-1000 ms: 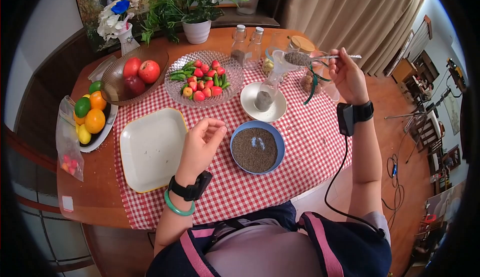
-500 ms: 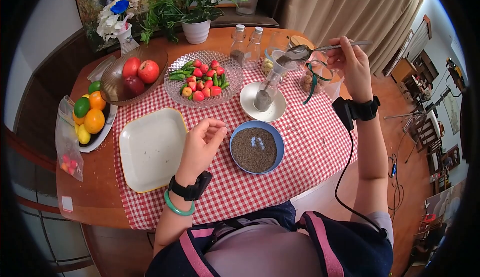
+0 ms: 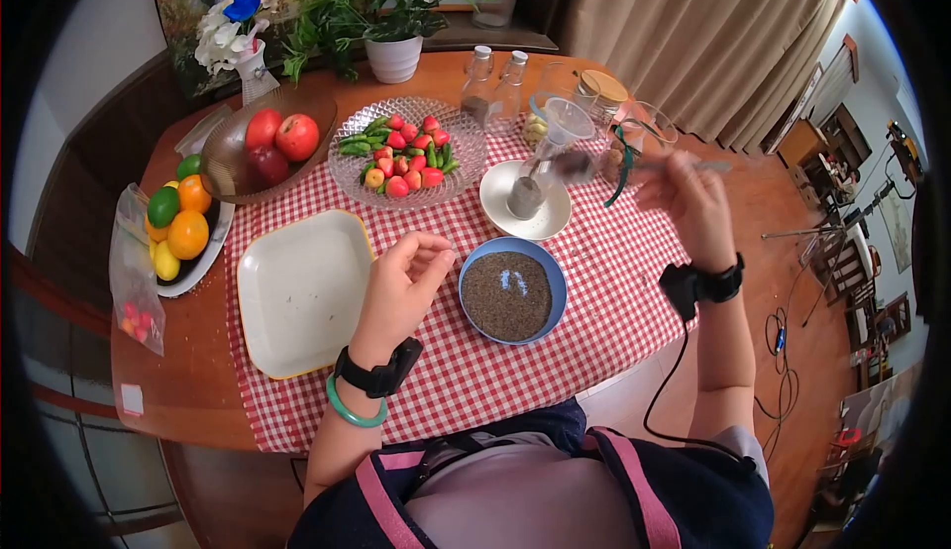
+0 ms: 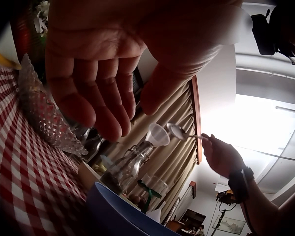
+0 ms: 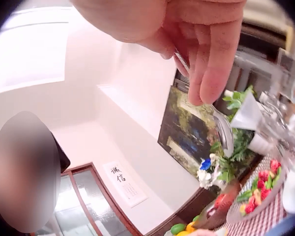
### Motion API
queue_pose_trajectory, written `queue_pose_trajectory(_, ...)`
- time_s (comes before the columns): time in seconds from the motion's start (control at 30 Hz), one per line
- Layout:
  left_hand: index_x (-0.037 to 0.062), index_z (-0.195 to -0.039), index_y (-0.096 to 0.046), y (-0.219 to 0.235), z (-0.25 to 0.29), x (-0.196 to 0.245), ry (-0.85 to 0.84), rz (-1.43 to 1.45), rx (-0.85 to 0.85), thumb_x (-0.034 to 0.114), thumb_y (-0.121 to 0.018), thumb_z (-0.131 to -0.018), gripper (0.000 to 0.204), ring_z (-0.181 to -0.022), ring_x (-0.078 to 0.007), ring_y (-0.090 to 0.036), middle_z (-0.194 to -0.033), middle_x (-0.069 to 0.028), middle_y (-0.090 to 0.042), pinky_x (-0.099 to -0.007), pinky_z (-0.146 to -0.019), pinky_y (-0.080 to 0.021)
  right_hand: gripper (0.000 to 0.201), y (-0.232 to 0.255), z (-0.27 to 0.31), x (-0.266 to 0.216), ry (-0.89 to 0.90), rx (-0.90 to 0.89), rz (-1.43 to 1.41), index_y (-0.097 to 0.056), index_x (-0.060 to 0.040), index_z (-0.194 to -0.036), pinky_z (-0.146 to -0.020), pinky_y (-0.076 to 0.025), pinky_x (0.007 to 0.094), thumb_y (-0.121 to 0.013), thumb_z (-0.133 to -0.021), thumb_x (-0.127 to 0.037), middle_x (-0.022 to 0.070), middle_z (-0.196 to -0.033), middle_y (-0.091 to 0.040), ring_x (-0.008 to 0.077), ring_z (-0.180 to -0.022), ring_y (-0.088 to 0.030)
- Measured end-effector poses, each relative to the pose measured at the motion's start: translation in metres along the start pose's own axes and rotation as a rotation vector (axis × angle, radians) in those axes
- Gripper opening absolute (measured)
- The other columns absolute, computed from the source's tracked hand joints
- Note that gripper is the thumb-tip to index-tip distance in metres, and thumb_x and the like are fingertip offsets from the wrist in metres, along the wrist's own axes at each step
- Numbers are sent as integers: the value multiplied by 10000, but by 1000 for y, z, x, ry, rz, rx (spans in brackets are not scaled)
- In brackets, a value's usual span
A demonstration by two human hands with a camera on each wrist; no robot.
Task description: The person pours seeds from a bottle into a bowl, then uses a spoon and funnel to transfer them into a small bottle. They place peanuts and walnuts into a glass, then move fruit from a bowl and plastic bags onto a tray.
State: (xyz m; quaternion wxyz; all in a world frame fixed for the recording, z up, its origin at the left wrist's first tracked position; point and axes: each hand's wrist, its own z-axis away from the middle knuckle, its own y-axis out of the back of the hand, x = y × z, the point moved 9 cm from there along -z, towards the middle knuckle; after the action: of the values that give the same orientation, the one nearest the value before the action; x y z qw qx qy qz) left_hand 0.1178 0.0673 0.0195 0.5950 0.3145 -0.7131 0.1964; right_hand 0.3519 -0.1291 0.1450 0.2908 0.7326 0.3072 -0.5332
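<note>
My right hand (image 3: 690,207) pinches the handle of a metal spoon (image 4: 177,131), blurred in the head view. The spoon's bowl hangs just in front of a clear funnel (image 3: 569,121). That funnel sits in the neck of a glass bottle (image 3: 527,194), partly filled with dark grains. The bottle stands tilted in a white dish (image 3: 498,209). Nearer me is a blue bowl (image 3: 561,313) full of dark small grains. My left hand (image 3: 404,276), fingers loosely bent and holding nothing, hovers between the blue bowl and a white rectangular tray (image 3: 297,281).
Behind stand a glass plate (image 3: 347,174) of strawberries and peppers, two stoppered bottles (image 3: 477,78), and a wooden-lidded jar (image 3: 602,86). A ribboned glass jar (image 3: 644,133) is close behind the spoon. At left are a fruit bowl (image 3: 220,174) and a plate of citrus (image 3: 208,270).
The spoon, heaped with grains over the funnel a second ago, tipped toward it and has since come down and toward me. The left hand has stayed put.
</note>
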Motion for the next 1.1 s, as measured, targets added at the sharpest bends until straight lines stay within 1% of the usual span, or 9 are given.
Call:
queue_pose_trajectory(0.07,-2,-947,-617,-1,0,0,-4,1,-3,129,-629,-883,147,-723,-88,-604,-791,-39,-659,-235,-659,-487,419,-13,15,37,-170,-96,13,-566,80,-1145,-725,-565,305,-408,-1004,-282,167,-957,-668,195,-795,-670)
queue_pose_trajectory(0.17,1,-959,-611,-3,0,-1,19,-3,-25,124,-619,-890,142,-748,-85,-598,-813,-31,-647,-232,-682,-485,424,-30,35,81,-333,-203,-52,-570,75,-1138,-723,-573,310,-412,-1003,-294,180,-946,-673,215,-814,-681)
queue_pose_trajectory(0.23,6,-990,-599,-5,1,-2,59,-22,-66,113,-599,-903,139,-799,-82,-587,-862,-18,-624,-226,-730,-480,425,-32,42,98,-353,-194,-65,-571,76,-1133,-721,-574,312,-412,-1003,-295,181,-945,-673,218,-813,-681)
queue_pose_trajectory(0.43,1,-1000,-600,-6,1,-1,63,-35,-69,114,-602,-901,150,-803,-82,-588,-866,-22,-626,-225,-731,-480,401,-23,60,125,-403,-136,-111,-553,56,-1150,-735,-573,319,-394,-1008,-284,163,-955,-673,215,-819,-679)
queue_pose_trajectory(0.53,1,-941,-616,-6,1,-1,15,-17,-20,132,-626,-886,143,-721,-86,-611,-790,-38,-664,-233,-656,-491,392,-20,74,146,-472,-148,-220,-561,49,-1135,-733,-573,320,-378,-1013,-276,165,-957,-671,211,-819,-679)
queue_pose_trajectory(0.57,0,-942,-616,-6,1,0,13,-18,-23,133,-625,-887,144,-721,-86,-612,-790,-38,-664,-233,-656,-491,380,-25,80,149,-519,-140,-224,-554,38,-1095,-732,-569,312,-350,-1020,-274,145,-931,-668,194,-798,-672)
queue_pose_trajectory(0.7,-1,-947,-615,-7,1,0,7,-25,-29,137,-624,-889,150,-720,-87,-610,-791,-39,-665,-233,-653,-489,383,-41,96,169,-660,-149,-387,-551,26,-1095,-727,-557,290,-320,-1027,-272,118,-875,-661,177,-755,-660)
queue_pose_trajectory(0.9,6,-1016,-603,-7,1,-5,64,-48,-69,117,-611,-897,163,-787,-76,-575,-862,-18,-625,-220,-707,-470,402,-42,87,173,-608,-129,-594,-548,5,-1061,-703,-547,277,-290,-1030,-301,99,-839,-648,160,-713,-640)
queue_pose_trajectory(1.1,4,-1019,-603,-6,1,-2,61,-39,-66,120,-609,-898,168,-789,-78,-578,-868,-20,-625,-222,-715,-472,390,-47,83,169,-578,-154,-629,-538,-14,-1055,-704,-544,277,-278,-1032,-304,92,-831,-642,155,-709,-633)
